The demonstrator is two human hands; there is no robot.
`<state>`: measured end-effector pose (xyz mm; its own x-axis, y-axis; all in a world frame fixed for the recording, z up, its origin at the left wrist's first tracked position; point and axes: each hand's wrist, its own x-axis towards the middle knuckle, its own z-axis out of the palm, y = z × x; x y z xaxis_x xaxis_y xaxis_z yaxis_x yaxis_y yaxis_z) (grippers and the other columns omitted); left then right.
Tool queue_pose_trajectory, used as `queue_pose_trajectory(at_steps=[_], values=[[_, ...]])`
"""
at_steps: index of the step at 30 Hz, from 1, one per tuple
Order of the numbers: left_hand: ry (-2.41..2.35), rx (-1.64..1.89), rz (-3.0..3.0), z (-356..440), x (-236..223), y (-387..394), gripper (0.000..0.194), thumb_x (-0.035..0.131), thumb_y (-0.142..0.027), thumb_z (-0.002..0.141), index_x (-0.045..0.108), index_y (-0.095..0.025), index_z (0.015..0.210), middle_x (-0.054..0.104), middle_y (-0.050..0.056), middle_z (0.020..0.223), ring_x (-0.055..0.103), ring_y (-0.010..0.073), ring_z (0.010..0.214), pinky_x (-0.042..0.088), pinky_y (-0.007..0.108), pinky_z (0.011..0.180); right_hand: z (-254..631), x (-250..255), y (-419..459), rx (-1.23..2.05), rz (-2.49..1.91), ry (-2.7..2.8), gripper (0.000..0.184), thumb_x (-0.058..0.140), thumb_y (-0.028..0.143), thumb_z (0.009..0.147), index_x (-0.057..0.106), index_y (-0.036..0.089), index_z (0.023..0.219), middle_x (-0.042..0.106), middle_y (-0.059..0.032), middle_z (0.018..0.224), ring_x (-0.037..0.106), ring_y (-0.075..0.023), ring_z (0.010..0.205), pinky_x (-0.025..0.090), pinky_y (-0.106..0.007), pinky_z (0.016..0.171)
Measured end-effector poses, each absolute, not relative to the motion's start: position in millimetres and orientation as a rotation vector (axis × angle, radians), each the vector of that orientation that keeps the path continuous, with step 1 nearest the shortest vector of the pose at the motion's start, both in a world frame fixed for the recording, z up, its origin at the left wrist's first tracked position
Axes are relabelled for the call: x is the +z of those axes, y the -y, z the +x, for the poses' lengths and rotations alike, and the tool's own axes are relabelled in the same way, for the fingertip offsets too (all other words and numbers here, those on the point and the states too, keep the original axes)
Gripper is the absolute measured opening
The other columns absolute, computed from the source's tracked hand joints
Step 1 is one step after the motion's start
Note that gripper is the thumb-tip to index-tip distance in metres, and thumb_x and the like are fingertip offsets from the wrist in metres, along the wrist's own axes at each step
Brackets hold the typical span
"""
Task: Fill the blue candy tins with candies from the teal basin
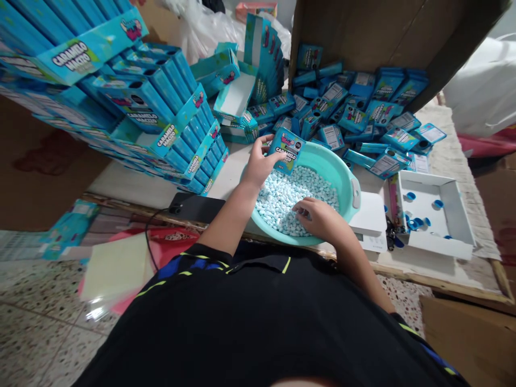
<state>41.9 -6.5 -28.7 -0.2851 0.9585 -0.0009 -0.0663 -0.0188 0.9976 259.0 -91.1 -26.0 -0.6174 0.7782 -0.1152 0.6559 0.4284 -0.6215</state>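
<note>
My left hand (260,161) grips a blue candy box (287,150), printed "Caramelo Macizo", between thumb and fingers. It holds the box tilted above the far left part of a turquoise plastic tub (344,177). Pale blue and white candies (278,201) cover the bottom of the tub. Down at the candies, near the tub's front right side, is my right hand (318,215). Its fingers are curled inward, and what lies within them is hidden. The tub partly covers a white scale (368,220) on the table.
Stacked display trays of blue boxes (161,107) rise at the left. Many candy boxes (355,115) lie heaped behind the tub, before a large cardboard box (363,32). Blue caps lie in a white open box (431,209) at right. A black device (197,207) sits at the table's front edge.
</note>
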Motion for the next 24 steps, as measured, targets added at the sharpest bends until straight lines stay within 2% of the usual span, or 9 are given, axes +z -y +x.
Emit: queue_pose_trajectory(at_steps=[9, 15, 24], values=[[-1.353, 1.451, 1.032, 40.9, -33.3, 4.6, 0.057, 0.081, -0.018, 0.072, 0.062, -0.026, 0.126, 0.064, 0.005, 0.106, 0.068, 0.0235, 0.100, 0.058, 0.038, 0.091, 256.5, -20.3, 91.2, 0.945, -1.282, 2.619, 0.024, 0.075, 0.026, 0.093, 0.075, 0.020, 0.116, 0.069, -0.0092, 0.111, 0.064, -0.0215, 0.091, 0.040, -0.032, 0.076], [-1.373, 1.433, 1.036, 39.5, -36.6, 2.0, 0.058, 0.081, -0.019, 0.072, 0.063, -0.027, 0.127, 0.064, 0.006, 0.108, 0.066, 0.0246, 0.103, 0.057, 0.039, 0.094, 257.0, -25.2, 88.6, 0.986, -1.297, 2.567, 0.018, 0.069, 0.017, 0.094, 0.075, 0.018, 0.111, 0.067, -0.0081, 0.103, 0.061, -0.0189, 0.084, 0.041, -0.031, 0.076], [-1.372, 1.430, 1.037, 39.4, -33.3, 4.4, 0.057, 0.081, -0.018, 0.074, 0.063, -0.027, 0.127, 0.065, 0.005, 0.107, 0.068, 0.0246, 0.103, 0.059, 0.040, 0.094, 256.0, -24.1, 86.1, 1.041, -1.248, 2.590, 0.013, 0.063, 0.011, 0.093, 0.072, 0.016, 0.102, 0.066, -0.0081, 0.100, 0.061, -0.0195, 0.086, 0.043, -0.032, 0.080]])
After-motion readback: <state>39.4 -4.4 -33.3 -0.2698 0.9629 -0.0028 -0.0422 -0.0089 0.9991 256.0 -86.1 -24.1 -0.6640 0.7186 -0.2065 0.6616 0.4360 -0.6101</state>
